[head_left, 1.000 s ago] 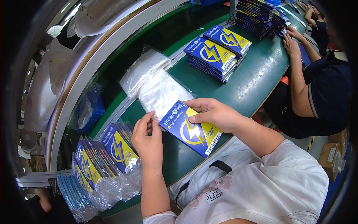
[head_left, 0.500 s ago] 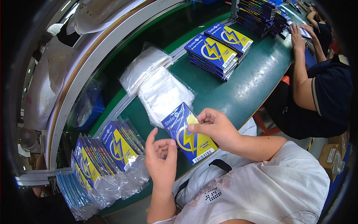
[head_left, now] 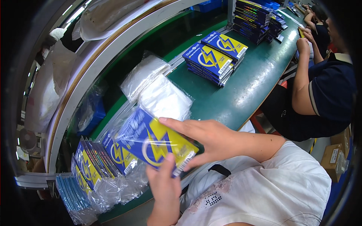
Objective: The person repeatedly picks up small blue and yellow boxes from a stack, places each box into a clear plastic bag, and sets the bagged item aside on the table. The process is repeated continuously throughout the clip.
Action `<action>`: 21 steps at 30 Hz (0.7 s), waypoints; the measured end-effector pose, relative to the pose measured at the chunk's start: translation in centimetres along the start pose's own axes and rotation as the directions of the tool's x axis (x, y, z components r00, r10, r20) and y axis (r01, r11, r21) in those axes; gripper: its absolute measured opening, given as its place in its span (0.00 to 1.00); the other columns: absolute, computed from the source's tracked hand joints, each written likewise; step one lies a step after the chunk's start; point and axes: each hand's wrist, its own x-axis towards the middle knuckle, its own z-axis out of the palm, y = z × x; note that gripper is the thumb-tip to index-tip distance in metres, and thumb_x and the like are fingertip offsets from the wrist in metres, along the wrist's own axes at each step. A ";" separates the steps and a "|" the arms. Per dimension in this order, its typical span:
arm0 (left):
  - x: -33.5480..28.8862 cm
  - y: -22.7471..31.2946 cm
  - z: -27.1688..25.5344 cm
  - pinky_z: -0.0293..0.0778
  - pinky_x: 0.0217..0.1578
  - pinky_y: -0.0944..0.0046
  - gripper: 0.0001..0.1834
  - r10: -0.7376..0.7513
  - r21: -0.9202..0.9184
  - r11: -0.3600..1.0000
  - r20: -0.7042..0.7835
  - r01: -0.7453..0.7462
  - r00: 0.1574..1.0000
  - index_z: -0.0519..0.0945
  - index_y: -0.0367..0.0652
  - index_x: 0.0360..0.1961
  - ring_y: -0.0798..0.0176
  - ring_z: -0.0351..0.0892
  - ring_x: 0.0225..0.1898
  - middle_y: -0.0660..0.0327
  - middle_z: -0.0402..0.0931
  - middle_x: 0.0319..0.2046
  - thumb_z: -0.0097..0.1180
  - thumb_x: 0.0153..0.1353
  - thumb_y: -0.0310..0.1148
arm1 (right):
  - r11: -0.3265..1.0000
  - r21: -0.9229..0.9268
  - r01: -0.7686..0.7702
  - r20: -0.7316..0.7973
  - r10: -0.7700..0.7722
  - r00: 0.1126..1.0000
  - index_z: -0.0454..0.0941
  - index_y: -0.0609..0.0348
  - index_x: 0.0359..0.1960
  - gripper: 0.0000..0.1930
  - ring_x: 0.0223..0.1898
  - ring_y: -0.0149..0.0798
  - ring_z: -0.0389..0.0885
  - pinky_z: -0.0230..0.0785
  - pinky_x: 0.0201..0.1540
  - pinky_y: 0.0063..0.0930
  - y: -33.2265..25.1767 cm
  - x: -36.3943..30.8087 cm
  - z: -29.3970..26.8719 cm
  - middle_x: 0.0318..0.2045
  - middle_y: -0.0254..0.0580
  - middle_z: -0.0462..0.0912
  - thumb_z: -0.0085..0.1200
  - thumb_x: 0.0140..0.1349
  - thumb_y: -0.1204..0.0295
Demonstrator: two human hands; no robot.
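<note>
Head view: a person in a white shirt [head_left: 271, 184] works over a green table [head_left: 256, 81].
Box [head_left: 155, 140]: flat, blue and yellow with a lightning bolt, held tilted between the hands, bolt side up, just in front of the white bags [head_left: 166, 100]; slightly blurred. Clear film [head_left: 126, 118] shows around its left end.
Left hand [head_left: 166, 182]: at the box's lower edge, thumb pressed on the printed face; its other fingers are hidden beneath, the box seemingly pinched between.
Right hand [head_left: 205, 141]: at the box's right end, thumb and forefinger spread wide, forefinger along the upper edge, thumb near the barcode corner; whether they grip cannot be told.
Row [head_left: 88, 160]: similar boxes in clear wrap, standing on edge left of the hands, with light-blue packs [head_left: 71, 192] beside them.
Pile [head_left: 209, 58]: more such boxes lying flat beyond the bags, two showing on top.
Tall stack [head_left: 250, 22]: dark boxes at the far end.
Co-worker [head_left: 328, 90]: in a dark shirt at the right, both hands raised near the table's edge.
</note>
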 end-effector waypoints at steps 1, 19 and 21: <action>-0.4 -0.3 0.5 0.70 0.53 0.55 0.24 -0.014 0.029 1.000 0.109 0.011 0.994 0.64 0.32 0.57 0.56 0.72 0.54 0.51 0.70 0.53 0.52 0.62 0.32 | 0.991 -0.075 0.113 -0.070 -0.118 0.991 0.67 0.57 0.60 0.32 0.27 0.40 0.77 0.70 0.30 0.29 0.3 0.0 -0.2 0.30 0.43 0.77 0.60 0.50 0.79; 0.7 3.6 0.5 0.63 0.60 0.58 0.36 0.226 0.172 0.961 -0.048 -0.215 0.973 0.57 0.30 0.64 0.55 0.70 0.56 0.47 0.65 0.57 0.46 0.49 0.19 | 0.888 0.140 0.437 -0.288 -0.386 0.877 0.74 0.65 0.50 0.21 0.31 0.41 0.80 0.72 0.32 0.30 0.1 0.4 1.2 0.31 0.46 0.79 0.61 0.54 0.72; 1.3 4.0 -1.5 0.60 0.61 0.55 0.35 0.547 0.516 0.730 -0.048 -0.448 0.836 0.55 0.30 0.64 0.50 0.64 0.60 0.45 0.58 0.61 0.44 0.53 0.20 | 0.967 0.045 0.249 -0.369 -0.216 0.904 0.76 0.64 0.47 0.18 0.29 0.38 0.80 0.72 0.32 0.28 1.2 1.1 -0.8 0.28 0.43 0.80 0.60 0.54 0.75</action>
